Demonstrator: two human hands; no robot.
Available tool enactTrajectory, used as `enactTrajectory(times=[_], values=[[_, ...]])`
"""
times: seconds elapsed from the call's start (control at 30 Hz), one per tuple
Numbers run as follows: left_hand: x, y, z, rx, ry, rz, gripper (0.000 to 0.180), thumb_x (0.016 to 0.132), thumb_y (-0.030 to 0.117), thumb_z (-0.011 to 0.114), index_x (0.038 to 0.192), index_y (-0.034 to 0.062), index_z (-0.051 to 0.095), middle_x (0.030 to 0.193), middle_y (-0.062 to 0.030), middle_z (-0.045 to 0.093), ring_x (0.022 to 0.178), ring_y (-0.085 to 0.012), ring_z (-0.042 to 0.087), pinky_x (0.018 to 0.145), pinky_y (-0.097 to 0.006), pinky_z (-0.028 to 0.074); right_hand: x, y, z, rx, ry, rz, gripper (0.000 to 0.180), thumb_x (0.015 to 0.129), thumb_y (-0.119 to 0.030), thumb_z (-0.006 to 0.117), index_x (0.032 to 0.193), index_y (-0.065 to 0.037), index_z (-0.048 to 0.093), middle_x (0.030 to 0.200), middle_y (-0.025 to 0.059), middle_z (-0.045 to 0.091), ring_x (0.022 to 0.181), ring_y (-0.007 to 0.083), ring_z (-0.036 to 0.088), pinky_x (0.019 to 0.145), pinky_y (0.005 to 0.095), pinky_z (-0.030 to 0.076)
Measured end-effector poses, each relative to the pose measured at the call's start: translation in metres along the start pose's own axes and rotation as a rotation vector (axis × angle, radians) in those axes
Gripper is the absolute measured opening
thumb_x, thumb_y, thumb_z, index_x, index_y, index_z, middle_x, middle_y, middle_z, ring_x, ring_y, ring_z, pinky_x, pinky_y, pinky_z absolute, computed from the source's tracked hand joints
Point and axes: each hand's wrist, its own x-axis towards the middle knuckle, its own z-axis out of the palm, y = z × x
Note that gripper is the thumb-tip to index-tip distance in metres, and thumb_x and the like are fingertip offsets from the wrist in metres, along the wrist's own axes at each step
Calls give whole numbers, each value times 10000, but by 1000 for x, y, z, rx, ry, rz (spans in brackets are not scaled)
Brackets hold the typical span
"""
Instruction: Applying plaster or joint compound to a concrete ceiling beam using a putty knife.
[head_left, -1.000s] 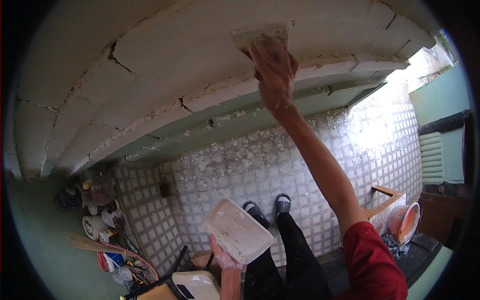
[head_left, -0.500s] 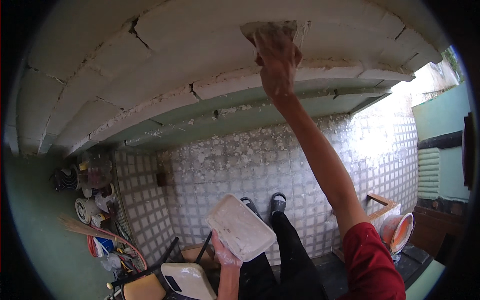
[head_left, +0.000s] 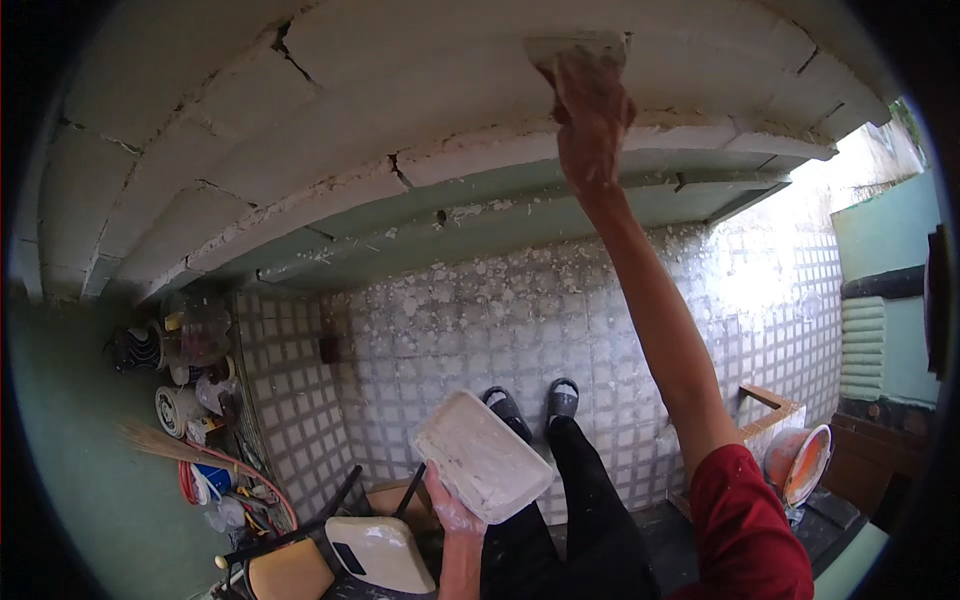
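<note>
My right hand (head_left: 590,110) is stretched up and away, closed around a wide flat putty knife (head_left: 575,45) whose blade lies against the pale wall (head_left: 420,70). The hand is slightly smeared by motion and hides the knife's handle. Low in front of me, my left hand (head_left: 448,503) grips the edge of a white rectangular tray (head_left: 485,455), thumb along its side. Whitish paste is smeared over the tray's inside. Dark cracks and rough joints run between the wall's blocks.
A white-spattered tiled floor (head_left: 450,330) spreads below the wall. At lower left stand chairs with a pale seat (head_left: 380,550) and a tan seat (head_left: 290,570). Buckets, a straw broom (head_left: 170,445) and clutter line the left. An orange-lined bucket (head_left: 805,465) is at right.
My right hand has slid the putty knife a short way to the right along the wall. The left hand still holds the tray in nearly the same place.
</note>
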Motion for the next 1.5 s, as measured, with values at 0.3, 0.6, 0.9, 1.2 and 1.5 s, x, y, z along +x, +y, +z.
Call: enactTrajectory(times=[0.3, 0.6, 0.9, 1.2, 1.5], values=[[3, -8, -3, 18, 53, -25, 659, 904, 495, 422, 1410, 97, 279, 1395, -102, 380, 1242, -301, 411, 1037, -434, 347, -40, -5, -6, 183, -68, 127, 495, 767, 24, 600, 1229, -154, 588, 1039, 86, 626, 1043, 216, 533, 753, 350, 437], [1, -5, -10, -2, 79, -17, 656, 907, 496, 414, 1408, 90, 289, 1396, -105, 384, 1237, -301, 419, 1033, -429, 352, -29, -13, 22, 247, -2, 862, 267, 888, -40, 495, 1124, -37, 621, 862, 175, 635, 769, 291, 567, 720, 354, 460], [5, 12, -3, 6, 74, -5, 646, 901, 493, 409, 1397, 93, 299, 1366, -105, 412, 1211, -297, 447, 1019, -422, 374, -26, -70, 53, 385, 85, 513, 247, 894, -59, 498, 1117, -3, 588, 734, 155, 584, 648, 231, 507, 644, 357, 427], [10, 5, 26, 43, 17, -6, 659, 900, 503, 407, 1409, 102, 288, 1407, -104, 365, 1251, -310, 398, 1037, -437, 347, -25, -51, 15, 450, 134, 546, 265, 875, -20, 489, 1106, -6, 620, 751, 150, 605, 652, 228, 518, 636, 350, 432], [8, 6, 5, 33, 57, -8, 645, 899, 492, 414, 1400, 103, 299, 1376, -108, 400, 1239, -304, 417, 1024, -441, 366, 9, -55, 38, 278, 82, 662, 289, 865, -5, 446, 1119, 1, 585, 826, 152, 628, 801, 286, 519, 790, 384, 403]])
